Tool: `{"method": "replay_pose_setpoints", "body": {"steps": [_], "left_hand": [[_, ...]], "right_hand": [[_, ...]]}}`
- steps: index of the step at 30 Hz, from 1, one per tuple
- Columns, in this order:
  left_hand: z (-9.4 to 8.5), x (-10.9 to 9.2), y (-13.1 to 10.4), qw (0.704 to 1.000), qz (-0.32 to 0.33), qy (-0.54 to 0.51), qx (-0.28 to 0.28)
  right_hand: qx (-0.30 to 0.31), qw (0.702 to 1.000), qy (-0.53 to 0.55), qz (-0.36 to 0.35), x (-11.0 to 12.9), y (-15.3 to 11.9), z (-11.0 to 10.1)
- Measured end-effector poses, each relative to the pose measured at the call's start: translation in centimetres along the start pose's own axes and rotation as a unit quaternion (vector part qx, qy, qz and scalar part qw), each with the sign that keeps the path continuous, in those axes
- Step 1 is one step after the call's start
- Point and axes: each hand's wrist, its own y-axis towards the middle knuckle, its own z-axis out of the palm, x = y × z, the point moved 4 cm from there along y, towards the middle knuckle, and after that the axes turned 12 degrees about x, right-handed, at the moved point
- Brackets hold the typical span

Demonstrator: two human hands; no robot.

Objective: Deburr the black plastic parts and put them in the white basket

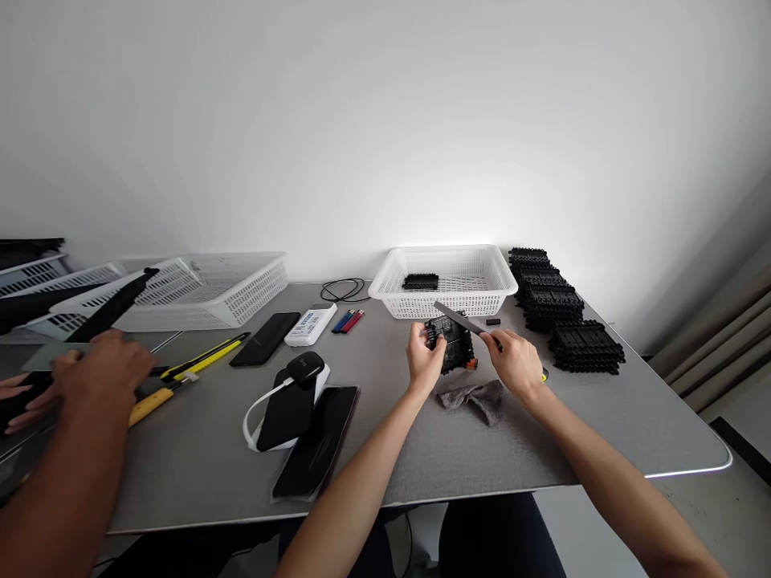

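My left hand (pixel 423 359) is closed round the left side of a black plastic part (pixel 453 347) with toothed edges, held tilted above the table. My right hand (pixel 516 363) grips a long, flat grey metal file (pixel 461 318), which lies across the top edge of that part. Just below the part is a crumpled grey cloth (pixel 475 400). An orange piece (pixel 471 364) shows at the part's lower right corner; what it belongs to is unclear. A bit of yellow (pixel 545 375) peeks out beside my right wrist, mostly hidden.
Behind my hands stands a white basket (pixel 442 307) holding one black part (pixel 420 281). Stacks of black parts (pixel 549 297) line the right side. To the left lie phones (pixel 316 441), a power bank (pixel 310 324), lighters (pixel 348 321) and a yellow cutter (pixel 208 359), near a co-worker's hands (pixel 99 377).
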Motion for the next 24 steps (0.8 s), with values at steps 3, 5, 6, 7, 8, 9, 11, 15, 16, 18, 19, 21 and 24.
{"method": "replay_pose_setpoints", "body": {"steps": [3, 5, 6, 7, 8, 9, 11, 15, 16, 18, 19, 21, 24], "left_hand": [[-0.2, 0.1, 0.2, 0.999, -0.004, -0.032, -0.011], [-0.2, 0.4, 0.4, 0.998, -0.010, -0.061, -0.025], [-0.2, 0.6, 0.5, 0.996, -0.016, -0.078, -0.032], [-0.2, 0.9, 0.7, 0.994, -0.024, -0.097, -0.038], [-0.2, 1.1, 0.8, 0.992, -0.034, -0.116, -0.043], [-0.1, 1.4, 0.9, 0.989, -0.047, -0.136, -0.046], [0.1, 1.9, 0.9, 0.981, -0.079, -0.174, -0.039], [0.4, 2.5, 0.8, 0.965, -0.141, -0.219, -0.005], [0.4, 2.4, 0.8, 0.964, -0.149, -0.222, 0.001], [0.3, 2.2, 0.7, 0.963, -0.158, -0.219, 0.013], [0.2, 2.1, 0.7, 0.964, -0.160, -0.214, 0.020], [0.2, 1.7, 0.7, 0.966, -0.163, -0.197, 0.043], [0.6, 1.4, 0.5, 0.964, -0.175, -0.173, 0.097]], "right_hand": [[0.008, 0.996, 0.085, 0.033, -1.1, 0.5, -0.1], [0.025, 0.984, 0.168, 0.045, -1.6, 0.8, -0.2], [0.037, 0.977, 0.206, 0.042, -1.7, 0.9, -0.1], [0.048, 0.970, 0.237, 0.035, -1.6, 1.0, -0.1], [0.062, 0.963, 0.260, 0.023, -1.4, 1.1, 0.0], [0.076, 0.958, 0.275, 0.012, -1.1, 1.1, 0.1], [0.108, 0.950, 0.294, -0.005, -0.7, 1.1, 0.5], [0.145, 0.933, 0.328, -0.018, -0.4, 1.1, 1.3], [0.139, 0.933, 0.332, -0.019, -0.5, 1.1, 1.4], [0.104, 0.939, 0.329, -0.012, -0.9, 1.3, 1.2], [0.080, 0.943, 0.322, -0.004, -1.1, 1.3, 1.0], [0.039, 0.950, 0.310, 0.015, -1.7, 1.4, 0.5], [0.007, 0.950, 0.310, 0.024, -2.1, 1.4, 0.0]]}}
